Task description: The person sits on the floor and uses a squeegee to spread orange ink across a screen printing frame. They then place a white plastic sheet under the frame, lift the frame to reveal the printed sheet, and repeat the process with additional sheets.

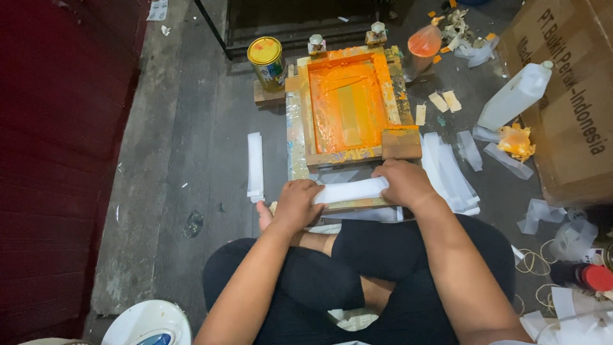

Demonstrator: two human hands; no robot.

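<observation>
I sit cross-legged on the floor, and both my hands grip a stack of white strips (351,190) held sideways just in front of my knees. My left hand (295,204) wraps its left end, my right hand (403,183) covers its right end. Right beyond them lies a wooden printing screen frame (300,131) smeared with orange ink (345,102), hinged at its far side. A wooden block (401,144) rests on the frame's near right corner.
A yellow-lidded tin (267,61) stands left of the frame. White strips lie in piles at left (255,165) and right (450,167). A white plastic bottle (514,96), an orange-stained rag (514,142) and a cardboard box (568,89) sit at right. A red wall runs along the left.
</observation>
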